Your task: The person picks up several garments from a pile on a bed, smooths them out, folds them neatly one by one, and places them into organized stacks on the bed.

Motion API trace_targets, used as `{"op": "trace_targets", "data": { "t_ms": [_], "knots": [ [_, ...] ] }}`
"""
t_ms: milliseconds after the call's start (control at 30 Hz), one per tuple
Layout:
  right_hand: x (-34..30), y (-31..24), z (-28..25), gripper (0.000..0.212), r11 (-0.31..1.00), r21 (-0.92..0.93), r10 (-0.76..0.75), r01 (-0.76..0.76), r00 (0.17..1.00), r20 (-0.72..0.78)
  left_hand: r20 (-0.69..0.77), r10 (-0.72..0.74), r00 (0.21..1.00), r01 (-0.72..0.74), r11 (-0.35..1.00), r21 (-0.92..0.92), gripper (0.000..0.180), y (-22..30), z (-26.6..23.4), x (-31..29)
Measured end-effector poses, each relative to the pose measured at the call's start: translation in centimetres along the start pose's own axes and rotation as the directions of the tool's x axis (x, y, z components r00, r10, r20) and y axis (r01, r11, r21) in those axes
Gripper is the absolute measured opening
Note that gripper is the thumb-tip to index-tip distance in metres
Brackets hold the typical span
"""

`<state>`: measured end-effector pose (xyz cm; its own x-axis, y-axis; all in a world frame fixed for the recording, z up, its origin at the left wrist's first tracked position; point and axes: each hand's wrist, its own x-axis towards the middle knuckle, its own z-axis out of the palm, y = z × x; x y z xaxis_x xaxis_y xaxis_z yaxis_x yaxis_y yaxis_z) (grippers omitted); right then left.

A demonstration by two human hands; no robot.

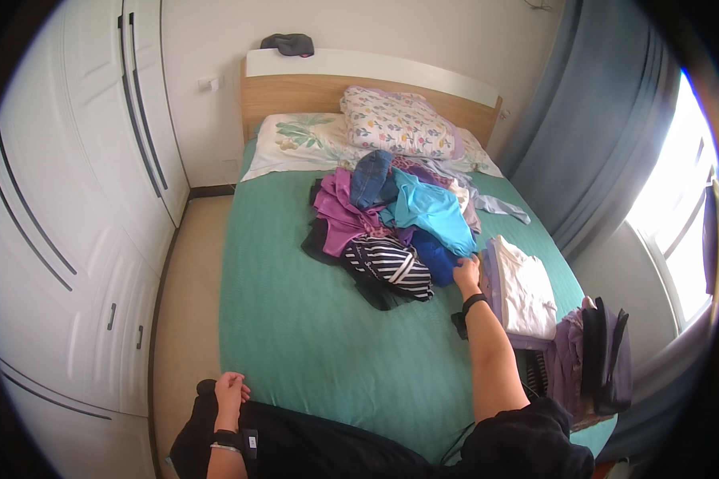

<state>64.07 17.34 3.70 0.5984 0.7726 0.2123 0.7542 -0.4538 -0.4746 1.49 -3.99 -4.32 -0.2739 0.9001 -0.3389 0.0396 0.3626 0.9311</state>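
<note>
A heap of crumpled clothes lies in the middle of the bed. My right hand [466,274] reaches to its near right edge, fingers closed at the lower corner of a light-blue top [430,209]. Beside those fingers is a royal-blue garment [434,260]; the exact grip is partly hidden. A black-and-white striped garment [390,266], a purple garment [341,214] and a denim piece [371,180] lie in the same heap. My left hand [230,391] rests by my black-clothed leg at the bed's near left, fingers loosely bent and holding nothing visible.
Folded white clothes [524,291] form a stack right of my forearm. Darker folded clothes [589,351] stand near the bed's right edge. A floral folded quilt [399,124] and pillows lie by the headboard [291,86]. White wardrobes [72,199] line the left; curtains [591,120] hang right.
</note>
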Motion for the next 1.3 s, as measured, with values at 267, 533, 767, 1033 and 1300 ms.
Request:
{"op": "trace_targets", "data": {
  "t_ms": [267,533,767,1033,1300],
  "knots": [
    [1.3,1.2,3.3,0.035,0.999,0.038,0.004,-0.01,0.987,0.158,-0.046,-0.033,0.998,0.034,0.999,0.012,0.011,0.1,0.3,1.5],
    [-7.7,-5.3,4.9,0.08,0.958,0.236,-0.238,0.164,0.913,0.33,-0.066,-0.047,0.997,0.048,0.999,0.019,0.011,-0.1,0.4,1.5],
    [-13.8,-8.1,-1.5,0.046,0.777,0.6,-0.191,-0.191,0.836,0.514,-0.035,-0.066,0.997,0.067,0.998,0.02,0.011,0.2,-0.7,0.7],
    [-18.0,-15.4,-12.8,0.037,0.111,0.678,-0.34,-0.727,0.614,0.713,-0.012,-0.024,1.0,0.023,0.998,-0.063,0.01,-1.3,-1.2,0.4],
    [-17.7,-17.8,-16.3,0.031,0.09,0.979,-0.428,-0.185,0.88,0.205,0.012,0.008,1.0,-0.007,0.998,-0.057,0.011,-2.4,-1.7,-0.5]
  ]
}}
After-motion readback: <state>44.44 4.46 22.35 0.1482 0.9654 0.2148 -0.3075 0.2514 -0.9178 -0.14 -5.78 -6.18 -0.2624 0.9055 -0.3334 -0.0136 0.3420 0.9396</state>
